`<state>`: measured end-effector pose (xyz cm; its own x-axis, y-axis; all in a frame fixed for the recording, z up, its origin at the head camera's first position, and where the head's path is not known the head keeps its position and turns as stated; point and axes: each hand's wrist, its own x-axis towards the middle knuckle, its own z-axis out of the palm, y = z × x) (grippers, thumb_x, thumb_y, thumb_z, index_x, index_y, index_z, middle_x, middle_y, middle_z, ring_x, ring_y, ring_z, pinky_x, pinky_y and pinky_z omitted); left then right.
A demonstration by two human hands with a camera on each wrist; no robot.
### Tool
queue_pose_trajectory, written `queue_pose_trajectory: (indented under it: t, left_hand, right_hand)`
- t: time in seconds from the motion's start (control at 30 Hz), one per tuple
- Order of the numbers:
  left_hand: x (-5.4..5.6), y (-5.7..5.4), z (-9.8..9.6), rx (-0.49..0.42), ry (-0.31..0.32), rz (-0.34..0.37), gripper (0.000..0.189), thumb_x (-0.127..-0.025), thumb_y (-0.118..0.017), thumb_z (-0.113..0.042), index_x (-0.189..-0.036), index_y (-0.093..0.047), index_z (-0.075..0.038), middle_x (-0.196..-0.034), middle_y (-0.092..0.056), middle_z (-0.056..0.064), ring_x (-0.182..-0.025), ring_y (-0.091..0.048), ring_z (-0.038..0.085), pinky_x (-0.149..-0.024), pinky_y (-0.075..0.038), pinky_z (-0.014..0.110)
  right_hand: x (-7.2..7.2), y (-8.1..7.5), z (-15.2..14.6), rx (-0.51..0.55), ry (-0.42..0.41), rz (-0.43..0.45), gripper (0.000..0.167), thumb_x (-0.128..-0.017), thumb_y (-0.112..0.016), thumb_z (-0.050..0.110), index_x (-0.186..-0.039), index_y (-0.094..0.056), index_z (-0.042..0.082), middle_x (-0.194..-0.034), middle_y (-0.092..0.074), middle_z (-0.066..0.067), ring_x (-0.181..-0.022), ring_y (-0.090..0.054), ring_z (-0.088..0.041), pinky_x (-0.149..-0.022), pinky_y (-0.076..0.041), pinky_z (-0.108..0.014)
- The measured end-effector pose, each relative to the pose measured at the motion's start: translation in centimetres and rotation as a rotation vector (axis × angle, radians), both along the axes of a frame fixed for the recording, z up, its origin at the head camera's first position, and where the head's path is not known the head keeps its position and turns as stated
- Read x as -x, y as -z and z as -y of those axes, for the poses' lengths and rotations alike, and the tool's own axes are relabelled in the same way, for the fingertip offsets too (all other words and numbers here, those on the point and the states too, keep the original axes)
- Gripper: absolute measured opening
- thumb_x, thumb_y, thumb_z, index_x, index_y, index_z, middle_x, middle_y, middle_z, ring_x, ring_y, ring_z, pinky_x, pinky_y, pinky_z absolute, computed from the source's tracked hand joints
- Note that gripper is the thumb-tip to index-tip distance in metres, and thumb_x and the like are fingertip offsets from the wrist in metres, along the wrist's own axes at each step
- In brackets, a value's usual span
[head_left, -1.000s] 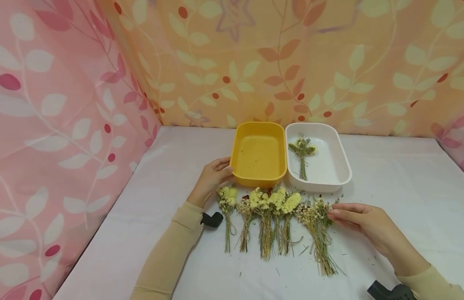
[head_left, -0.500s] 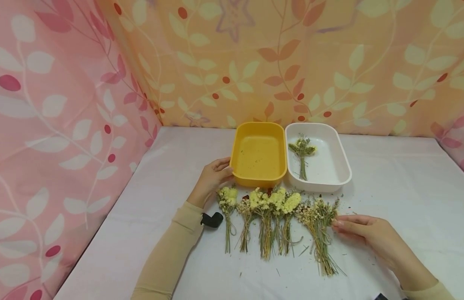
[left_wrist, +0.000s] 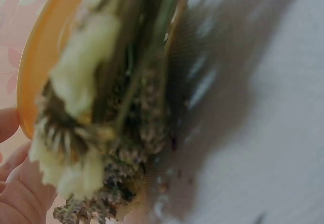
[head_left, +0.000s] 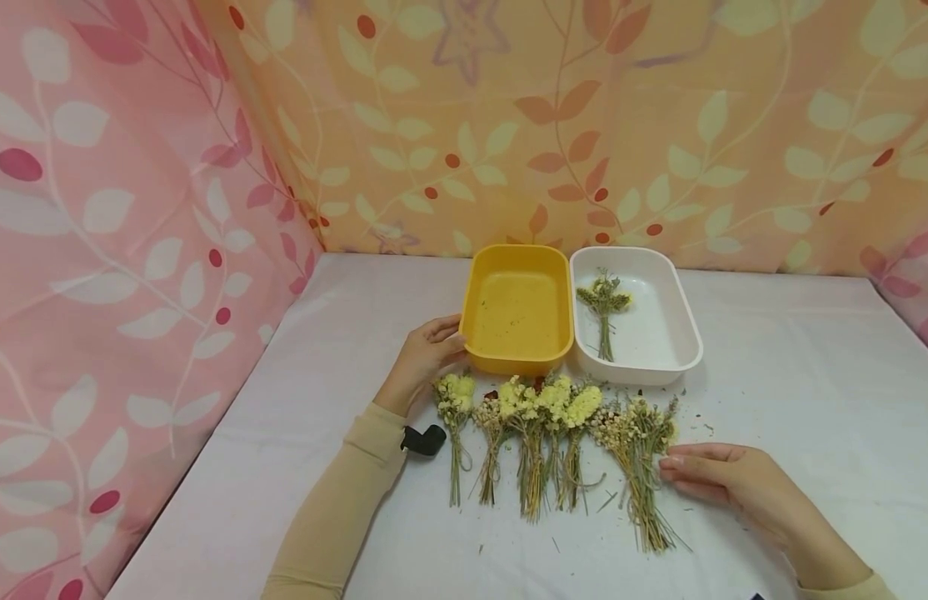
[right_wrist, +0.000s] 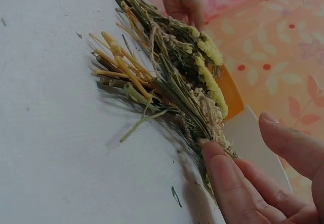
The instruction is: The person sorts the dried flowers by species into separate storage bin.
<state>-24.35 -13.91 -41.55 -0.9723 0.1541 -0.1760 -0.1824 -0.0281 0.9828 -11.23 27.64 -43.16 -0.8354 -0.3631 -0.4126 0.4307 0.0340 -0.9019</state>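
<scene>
My left hand (head_left: 425,358) rests against the near left side of the yellow tray (head_left: 479,364), its fingertips at the rim. In the left wrist view a dried flower bunch (left_wrist: 81,72) with pale yellow blooms hides much of this hand's surroundings. My right hand (head_left: 741,483) lies beside the rightmost dried flower bunch (head_left: 644,475). Its fingertips are at the bunch's right edge. In the right wrist view those fingers (right_wrist: 230,183) are nearly straight along the flower heads, and the thumb (right_wrist: 288,143) stands well apart with nothing between.
Several tied bunches (head_left: 535,450) lie in a row before the trays, blooms toward them. One small bunch (head_left: 605,312) lies in the white tray (head_left: 692,354), which adjoins the yellow one. Stem bits litter the white tablecloth (head_left: 404,533). A patterned cloth (head_left: 404,125) stands behind.
My right hand has slid toward me along the right bunch, from its flower heads down toward its stems. The left hand, trays and bunches have kept their places.
</scene>
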Motion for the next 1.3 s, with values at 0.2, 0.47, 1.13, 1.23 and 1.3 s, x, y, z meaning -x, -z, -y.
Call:
queue_pose_trajectory:
  t: [0.2, 0.47, 1.13, 1.23, 1.3]
  left_hand:
    - [0.0, 0.1, 0.0, -0.010, 0.004, -0.016, 0.051, -0.099, -0.061, -0.007, -0.148, -0.046, -0.004, -0.148, -0.051, 0.018, -0.129, -0.057, 0.036, -0.100, -0.057, 0.034]
    - [0.0, 0.2, 0.1, -0.001, 0.007, -0.024, 0.050, -0.099, -0.060, -0.008, -0.147, -0.047, -0.005, -0.147, -0.052, 0.017, -0.128, -0.058, 0.035, -0.100, -0.057, 0.034]
    - [0.1, 0.0, 0.1, -0.041, -0.001, 0.012, 0.052, -0.099, -0.060, -0.006, -0.149, -0.045, -0.003, -0.149, -0.049, 0.019, -0.129, -0.057, 0.039, -0.107, -0.051, 0.045]
    - [0.1, 0.0, 0.1, -0.041, 0.000, 0.014, 0.052, -0.099, -0.060, -0.006, -0.149, -0.044, -0.004, -0.150, -0.049, 0.019, -0.129, -0.057, 0.039, -0.108, -0.051, 0.045]
    - [0.1, 0.0, 0.0, -0.029, 0.000, 0.009, 0.052, -0.099, -0.060, -0.007, -0.149, -0.045, -0.005, -0.149, -0.050, 0.018, -0.128, -0.057, 0.038, -0.107, -0.051, 0.045]
  right_hand:
    - [0.0, 0.3, 0.2, -0.039, -0.003, -0.015, 0.026, -0.099, -0.061, 0.011, -0.121, -0.068, -0.001, -0.107, -0.077, -0.001, -0.101, -0.073, -0.010, -0.092, -0.059, -0.026]
    - [-0.3, 0.8, 1.0, -0.108, 0.025, -0.003, 0.028, -0.096, -0.066, 0.016, -0.119, -0.069, 0.000, -0.105, -0.076, 0.005, -0.098, -0.073, -0.007, -0.091, -0.060, -0.027]
    - [0.2, 0.7, 2.8, -0.186, 0.067, 0.006, 0.036, -0.092, -0.072, 0.017, -0.118, -0.067, -0.009, -0.098, -0.077, 0.006, -0.087, -0.074, -0.008, -0.084, -0.062, -0.026]
    - [0.3, 0.7, 2.9, -0.205, 0.083, 0.021, 0.030, -0.092, -0.073, 0.018, -0.113, -0.070, -0.003, -0.094, -0.077, 0.008, -0.082, -0.074, -0.008, -0.081, -0.062, -0.025]
    - [0.3, 0.7, 2.9, -0.202, 0.092, 0.032, 0.025, -0.092, -0.072, 0.017, -0.110, -0.072, 0.000, -0.093, -0.077, 0.008, -0.081, -0.074, -0.008, -0.081, -0.062, -0.024]
